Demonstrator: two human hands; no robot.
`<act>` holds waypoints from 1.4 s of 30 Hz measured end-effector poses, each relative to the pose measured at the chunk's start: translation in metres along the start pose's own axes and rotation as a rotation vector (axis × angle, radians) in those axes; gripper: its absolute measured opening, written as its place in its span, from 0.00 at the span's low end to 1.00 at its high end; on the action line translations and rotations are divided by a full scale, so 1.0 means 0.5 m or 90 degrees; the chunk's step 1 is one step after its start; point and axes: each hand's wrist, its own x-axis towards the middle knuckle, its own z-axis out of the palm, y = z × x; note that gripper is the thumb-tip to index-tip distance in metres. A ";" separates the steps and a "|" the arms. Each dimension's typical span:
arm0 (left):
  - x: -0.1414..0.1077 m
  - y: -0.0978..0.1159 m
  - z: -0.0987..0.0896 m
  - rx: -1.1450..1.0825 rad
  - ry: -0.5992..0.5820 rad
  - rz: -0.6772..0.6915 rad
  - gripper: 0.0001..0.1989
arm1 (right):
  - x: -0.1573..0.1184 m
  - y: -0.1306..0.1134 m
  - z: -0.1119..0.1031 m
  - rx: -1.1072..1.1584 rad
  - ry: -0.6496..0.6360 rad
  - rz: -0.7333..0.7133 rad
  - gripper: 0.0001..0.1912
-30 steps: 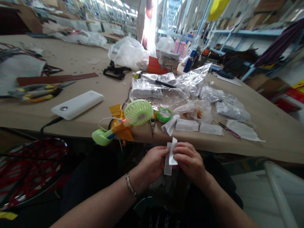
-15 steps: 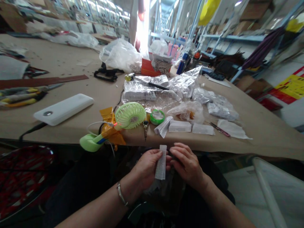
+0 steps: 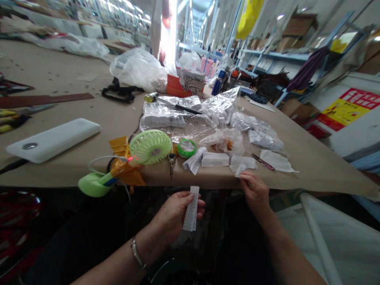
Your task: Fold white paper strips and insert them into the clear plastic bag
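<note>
Below the table's front edge, my left hand (image 3: 179, 211) is closed on a few narrow printed paper labels (image 3: 190, 211), thumb on top. My right hand (image 3: 255, 190) pinches one small white label (image 3: 240, 170) between thumb and fingertips at the table edge. That label is over the near side of a label stack (image 3: 249, 162); whether it touches the stack I cannot tell. To the left lie another label stack (image 3: 215, 159) and a fanned bundle of labels (image 3: 195, 160). A pink-handled cutter or pen-like tool (image 3: 263, 162) lies to the right.
A green fan (image 3: 151, 147) is taped at the table edge beside a soldering-iron-like tool (image 3: 171, 158) and a green round tin (image 3: 186, 148). Behind are clear plastic packets (image 3: 178, 118) with a hammer-like tool (image 3: 175, 105). A white power bank (image 3: 55, 139) lies left.
My right hand has moved away from my left, rightward and up to the table stacks, with a label in its fingertips. My left hand still holds its labels. The view has shifted slightly.
</note>
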 end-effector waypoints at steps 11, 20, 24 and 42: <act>0.001 -0.009 0.001 -0.107 -0.092 0.060 0.02 | -0.017 -0.245 0.039 0.289 -0.110 -0.277 0.08; 0.002 -0.013 -0.019 -0.185 -0.069 0.072 0.05 | -0.023 -0.256 0.062 0.264 -0.163 -0.306 0.07; -0.002 -0.012 -0.020 -0.160 -0.106 0.084 0.08 | -0.021 -0.261 0.060 0.255 -0.172 -0.294 0.08; 0.001 -0.013 -0.028 -0.119 -0.135 0.075 0.06 | -0.029 -0.262 0.057 0.309 -0.156 -0.218 0.13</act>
